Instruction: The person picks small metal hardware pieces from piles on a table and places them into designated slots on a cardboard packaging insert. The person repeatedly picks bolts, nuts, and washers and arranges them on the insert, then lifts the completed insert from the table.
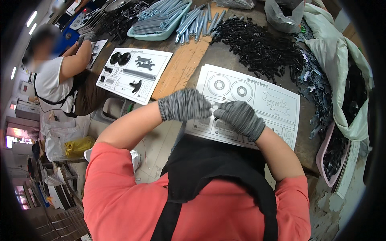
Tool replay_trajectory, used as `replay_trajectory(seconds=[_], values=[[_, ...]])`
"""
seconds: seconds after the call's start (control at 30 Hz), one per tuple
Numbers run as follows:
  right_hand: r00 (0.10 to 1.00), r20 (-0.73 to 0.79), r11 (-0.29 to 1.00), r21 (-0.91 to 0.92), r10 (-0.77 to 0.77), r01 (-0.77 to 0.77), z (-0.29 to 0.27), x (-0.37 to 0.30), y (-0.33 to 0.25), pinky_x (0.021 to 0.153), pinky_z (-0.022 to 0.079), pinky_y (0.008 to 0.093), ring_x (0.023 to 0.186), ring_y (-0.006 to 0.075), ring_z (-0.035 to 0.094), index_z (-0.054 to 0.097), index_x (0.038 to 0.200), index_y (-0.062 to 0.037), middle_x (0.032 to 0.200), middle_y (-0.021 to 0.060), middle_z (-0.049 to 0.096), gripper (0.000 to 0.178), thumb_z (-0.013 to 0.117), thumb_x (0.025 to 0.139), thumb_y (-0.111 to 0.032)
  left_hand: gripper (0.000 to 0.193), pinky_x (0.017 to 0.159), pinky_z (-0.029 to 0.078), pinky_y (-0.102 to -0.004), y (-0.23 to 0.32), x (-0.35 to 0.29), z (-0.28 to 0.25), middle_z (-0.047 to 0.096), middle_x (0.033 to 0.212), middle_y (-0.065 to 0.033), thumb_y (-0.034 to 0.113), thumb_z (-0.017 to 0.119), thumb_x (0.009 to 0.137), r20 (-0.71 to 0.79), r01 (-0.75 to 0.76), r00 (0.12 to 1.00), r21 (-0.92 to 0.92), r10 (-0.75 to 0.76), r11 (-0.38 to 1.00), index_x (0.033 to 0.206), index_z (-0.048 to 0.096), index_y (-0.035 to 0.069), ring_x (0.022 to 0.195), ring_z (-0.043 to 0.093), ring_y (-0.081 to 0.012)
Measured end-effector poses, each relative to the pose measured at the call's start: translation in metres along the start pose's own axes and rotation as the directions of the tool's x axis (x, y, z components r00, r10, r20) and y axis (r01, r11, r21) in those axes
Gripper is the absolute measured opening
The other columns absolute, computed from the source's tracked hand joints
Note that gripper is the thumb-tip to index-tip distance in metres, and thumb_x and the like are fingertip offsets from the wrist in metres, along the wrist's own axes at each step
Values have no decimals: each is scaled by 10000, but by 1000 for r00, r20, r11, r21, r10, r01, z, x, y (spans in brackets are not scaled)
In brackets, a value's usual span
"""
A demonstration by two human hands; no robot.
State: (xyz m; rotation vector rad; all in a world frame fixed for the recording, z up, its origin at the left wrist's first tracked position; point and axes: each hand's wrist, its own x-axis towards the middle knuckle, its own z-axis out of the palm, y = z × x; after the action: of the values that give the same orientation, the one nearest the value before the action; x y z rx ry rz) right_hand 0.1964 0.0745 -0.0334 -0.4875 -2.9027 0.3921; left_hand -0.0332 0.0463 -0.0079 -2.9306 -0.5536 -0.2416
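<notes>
My left hand (186, 105), in a grey striped glove, has its fingers drawn together over a printed parts sheet (281, 94). Close beside it, my gloved right hand (241, 117) is also closed, its fingertips almost meeting those of the left. A small dark piece shows at the right fingertips, too small to name; whatever the left fingers pinch is hidden. Outlines of round discs and wrenches are printed on the sheet, which lies along the table's near edge.
A heap of black bolts (261, 50) lies beyond the sheet, with metal wrenches (315, 86) to its right. Metal tubes fill a pale green basin (161, 33). A second sheet (161, 60) holds black parts. A pink tray (325, 154) stands right; a co-worker (56, 72) sits left.
</notes>
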Motion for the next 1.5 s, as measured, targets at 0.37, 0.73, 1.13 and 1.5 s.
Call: replay_trajectory(seconds=[0.37, 0.73, 1.13, 1.5], values=[[922, 146, 933, -34, 358, -357, 4, -9, -37, 610, 480, 417, 701, 286, 611, 611, 890, -103, 769, 100, 631, 292, 552, 806, -376, 179, 753, 475, -341, 36, -18, 27, 618, 868, -90, 180, 632, 787, 127, 624, 717, -554, -685, 551, 906, 629, 46, 868, 583, -267], [921, 50, 920, 34, 387, -389, 23, -2, -58, 587, 468, 436, 652, 312, 600, 582, 859, -75, 703, 139, 608, 254, 529, 826, -321, 422, 843, 455, -368, 58, -13, 31, 582, 981, -131, 204, 693, 731, 120, 570, 758, -600, -641, 561, 1081, 537, 28, 925, 575, -290], [943, -23, 943, 53, 331, -330, 33, -18, -56, 520, 473, 432, 580, 305, 601, 569, 902, -84, 666, 129, 612, 193, 470, 858, -244, 449, 736, 475, -369, 66, -6, 34, 618, 867, -124, 211, 750, 637, -6, 559, 726, -576, -687, 596, 1007, 558, 46, 815, 603, -297], [937, 5, 915, 213, 350, -343, 3, -43, -41, 571, 470, 408, 642, 300, 605, 598, 1011, -93, 711, 125, 625, 252, 508, 856, -270, 469, 734, 477, -378, 64, -6, 29, 599, 943, -154, 285, 744, 655, -34, 563, 743, -509, -669, 651, 1019, 564, 49, 840, 596, -318]])
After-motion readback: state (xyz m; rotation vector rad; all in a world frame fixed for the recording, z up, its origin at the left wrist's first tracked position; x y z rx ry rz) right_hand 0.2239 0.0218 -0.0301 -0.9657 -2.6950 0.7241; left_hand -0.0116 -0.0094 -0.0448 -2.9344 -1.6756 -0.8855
